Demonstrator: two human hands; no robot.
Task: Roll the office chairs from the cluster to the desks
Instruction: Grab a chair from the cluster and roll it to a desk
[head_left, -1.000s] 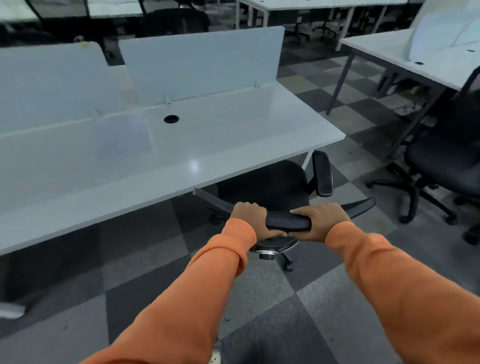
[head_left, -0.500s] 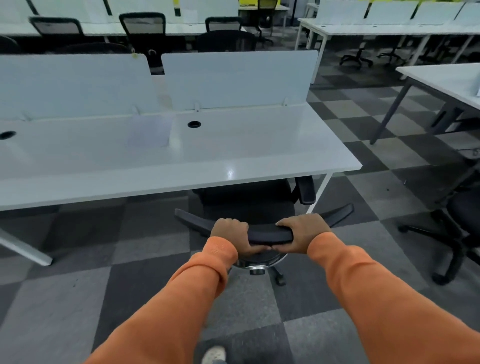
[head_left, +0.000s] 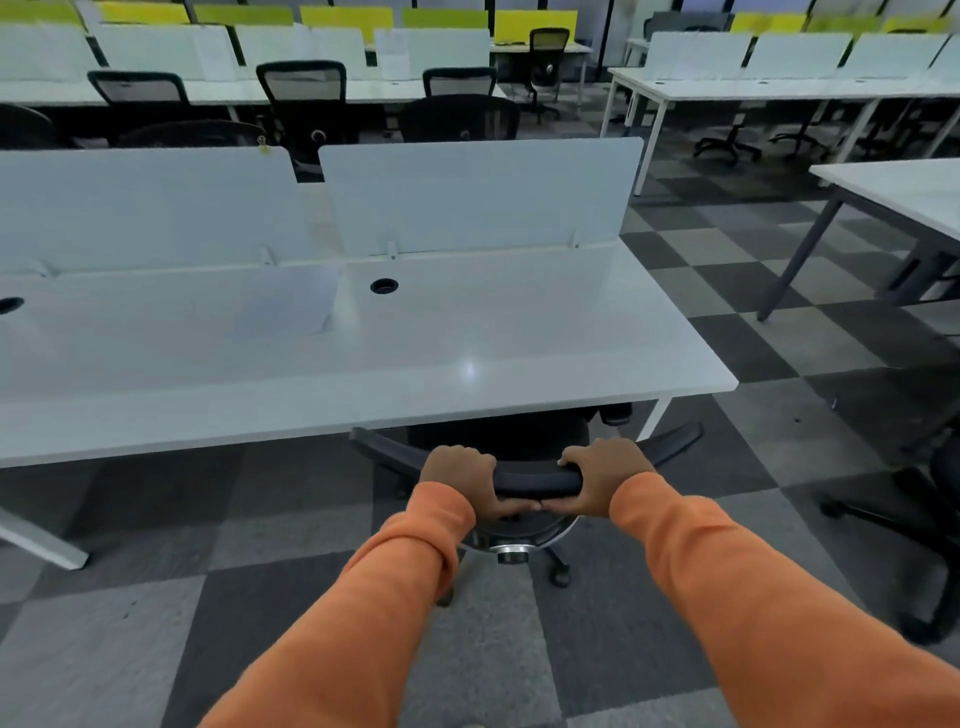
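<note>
A black office chair (head_left: 535, 480) stands just in front of me, its seat tucked under the front edge of a long white desk (head_left: 467, 353). Both hands grip the top rim of its backrest: my left hand (head_left: 457, 475) on the left part, my right hand (head_left: 605, 473) on the right part, thumbs meeting underneath. Orange sleeves cover both arms. Most of the seat and the armrests are hidden by the desk top; the chrome base and a castor show below the backrest.
White divider panels (head_left: 478, 197) stand along the desk's back edge. Another black chair's base (head_left: 914, 519) sits close at the right. A second white desk (head_left: 904, 192) is at the far right. More desks and chairs fill the rows behind. The floor is grey checkered carpet.
The chair has rolled forward under the desk, so the armrest seen earlier is now mostly hidden. My view has lifted, showing the far rows. Both hands keep their grip.
</note>
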